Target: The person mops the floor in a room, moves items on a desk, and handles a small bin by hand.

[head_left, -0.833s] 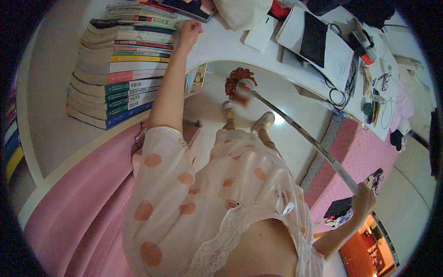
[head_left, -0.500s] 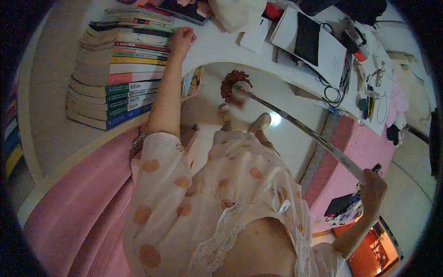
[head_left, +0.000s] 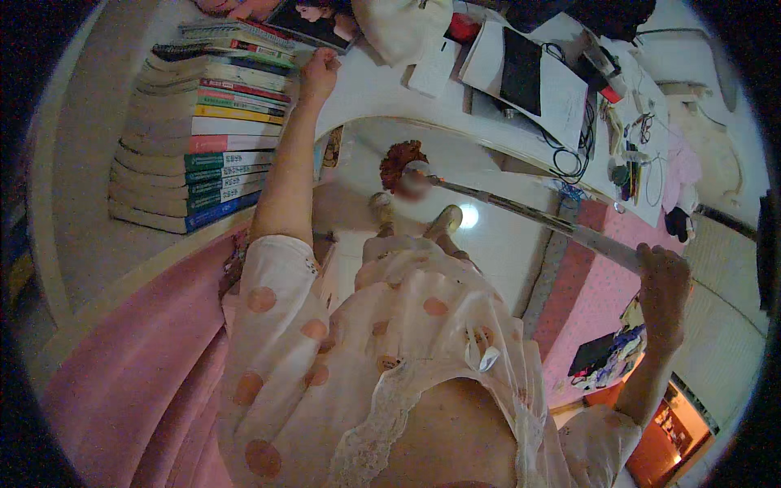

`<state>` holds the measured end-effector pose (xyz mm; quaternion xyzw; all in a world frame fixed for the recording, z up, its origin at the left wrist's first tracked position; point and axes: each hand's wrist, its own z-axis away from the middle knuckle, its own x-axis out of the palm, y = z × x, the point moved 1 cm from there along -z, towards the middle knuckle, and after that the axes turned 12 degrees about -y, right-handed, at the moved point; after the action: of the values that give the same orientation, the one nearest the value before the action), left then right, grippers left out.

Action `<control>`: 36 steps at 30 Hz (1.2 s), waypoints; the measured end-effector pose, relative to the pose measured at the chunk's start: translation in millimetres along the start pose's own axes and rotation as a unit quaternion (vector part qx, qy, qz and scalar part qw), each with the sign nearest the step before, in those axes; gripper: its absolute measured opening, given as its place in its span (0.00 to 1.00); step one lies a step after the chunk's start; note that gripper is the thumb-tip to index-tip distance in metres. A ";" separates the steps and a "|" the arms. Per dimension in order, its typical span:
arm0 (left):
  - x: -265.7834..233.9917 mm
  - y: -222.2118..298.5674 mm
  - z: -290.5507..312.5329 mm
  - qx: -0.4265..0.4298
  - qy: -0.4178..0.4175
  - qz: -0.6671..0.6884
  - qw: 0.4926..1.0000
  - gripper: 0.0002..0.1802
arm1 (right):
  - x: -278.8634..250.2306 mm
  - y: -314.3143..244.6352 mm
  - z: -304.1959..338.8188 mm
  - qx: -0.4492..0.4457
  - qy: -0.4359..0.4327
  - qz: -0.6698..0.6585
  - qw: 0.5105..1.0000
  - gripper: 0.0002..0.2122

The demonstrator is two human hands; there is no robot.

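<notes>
My right hand [head_left: 665, 285] is closed round the upper end of a mop's long metal handle [head_left: 529, 213]. The handle slants down to the left, under the desk. Its reddish-brown stringy mop head [head_left: 399, 167] lies on the pale floor beneath the desk, just beyond my feet, with a round pale joint on top. My left hand [head_left: 320, 71] rests on the white desk [head_left: 366, 93] with its fingers curled in. Nothing shows in it. Right beside it stands a tall stack of thick books [head_left: 232, 142].
A laptop-like flat thing under papers and a black sheet [head_left: 521, 73] lies on the desk, with coiled black cables [head_left: 576, 154] at its edge. A pink patterned panel [head_left: 582, 285] stands below right. Pink cloth [head_left: 146, 350] hangs at my left.
My right hand has moved farther from me, and the mop handle lies flatter. The mop head stays under the desk. My left hand keeps its place by the books; the view has shifted slightly.
</notes>
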<state>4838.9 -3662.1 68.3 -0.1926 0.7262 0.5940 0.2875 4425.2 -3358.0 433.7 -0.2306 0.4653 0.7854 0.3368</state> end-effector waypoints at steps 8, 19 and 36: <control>-1.5 -17.9 6.4 -0.014 0.033 0.046 0.998 0.10 | -11.4 -16.8 -47.6 0.111 -0.062 0.159 0.979 0.08; 1.1 -41.4 18.0 0.056 0.089 0.253 0.962 0.06 | 106.9 92.9 35.0 0.133 0.038 0.076 0.987 0.02; -19.5 -75.4 19.4 -0.006 0.032 0.432 0.901 0.09 | -55.5 84.2 134.4 0.217 -0.070 0.159 0.961 0.01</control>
<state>4904.2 -3661.0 21.7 0.1194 0.7431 0.6581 -0.0219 4393.0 -3284.9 581.6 -0.0198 0.6306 0.7232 0.2809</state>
